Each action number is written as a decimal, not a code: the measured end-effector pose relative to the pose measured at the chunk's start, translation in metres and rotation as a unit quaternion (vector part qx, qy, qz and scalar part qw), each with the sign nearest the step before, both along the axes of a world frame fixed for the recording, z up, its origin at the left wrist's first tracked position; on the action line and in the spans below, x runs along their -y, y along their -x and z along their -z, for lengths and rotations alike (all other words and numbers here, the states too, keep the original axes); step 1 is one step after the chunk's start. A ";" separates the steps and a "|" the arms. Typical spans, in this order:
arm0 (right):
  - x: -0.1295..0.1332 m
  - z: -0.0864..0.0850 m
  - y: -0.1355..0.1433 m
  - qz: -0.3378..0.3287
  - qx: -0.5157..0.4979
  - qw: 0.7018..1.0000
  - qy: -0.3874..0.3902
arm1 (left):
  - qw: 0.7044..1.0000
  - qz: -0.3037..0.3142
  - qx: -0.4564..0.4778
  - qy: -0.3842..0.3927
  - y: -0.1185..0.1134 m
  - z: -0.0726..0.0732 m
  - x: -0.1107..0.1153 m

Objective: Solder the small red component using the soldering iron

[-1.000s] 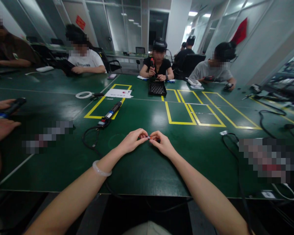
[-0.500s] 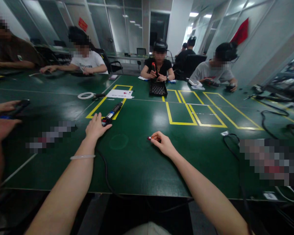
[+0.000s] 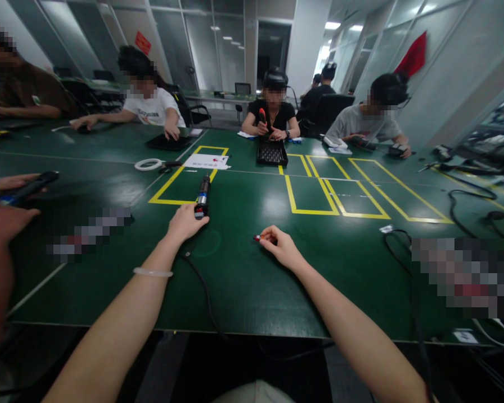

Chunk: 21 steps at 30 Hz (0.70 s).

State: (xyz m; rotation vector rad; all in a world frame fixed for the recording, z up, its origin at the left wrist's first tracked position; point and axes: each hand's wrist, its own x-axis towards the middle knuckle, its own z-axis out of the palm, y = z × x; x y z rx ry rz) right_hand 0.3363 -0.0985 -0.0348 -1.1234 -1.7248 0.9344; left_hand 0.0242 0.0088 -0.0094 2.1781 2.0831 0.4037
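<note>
My left hand (image 3: 187, 221) is closed on the rear end of an electric screwdriver (image 3: 203, 193), a black tool with a blue band. It lies on the green table (image 3: 243, 291), its thin tip pointing away from me. A black cord (image 3: 204, 285) runs from near that hand down past the table's front edge. To the right, my right hand (image 3: 279, 244) pinches a small red and silver piece (image 3: 257, 238) just above or on the tabletop. The fingers cover most of that piece, so its kind does not show.
Yellow tape outlines (image 3: 313, 211) mark the table. Beyond lie a white paper (image 3: 205, 162), a coiled white cable (image 3: 148, 164) and a black tray (image 3: 271, 153) by a co-worker (image 3: 273, 112). At left, another person's hand (image 3: 19, 187) holds a dark tool (image 3: 33, 186). Cords lie at right.
My left hand has moved right and swung the electric screwdriver so it points more straight ahead, its cord shifting right too. My right hand has stayed put. A black tray now shows by the left-hand co-worker.
</note>
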 end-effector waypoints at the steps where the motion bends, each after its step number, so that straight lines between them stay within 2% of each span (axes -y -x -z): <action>1: 0.000 0.000 0.000 0.000 0.001 1.000 -0.001 | 1.000 0.005 -0.005 -0.008 -0.006 0.000 0.004; 4: 0.001 -0.001 0.000 0.001 0.005 1.000 -0.005 | 0.999 0.040 -0.015 -0.025 -0.025 0.000 0.016; 13: 0.001 0.000 0.000 0.007 0.012 1.000 -0.020 | 0.978 0.199 -0.002 -0.055 -0.084 -0.003 0.058; 21: 0.000 -0.002 0.003 0.031 0.064 0.997 -0.037 | 0.956 0.286 0.045 -0.056 -0.108 -0.002 0.078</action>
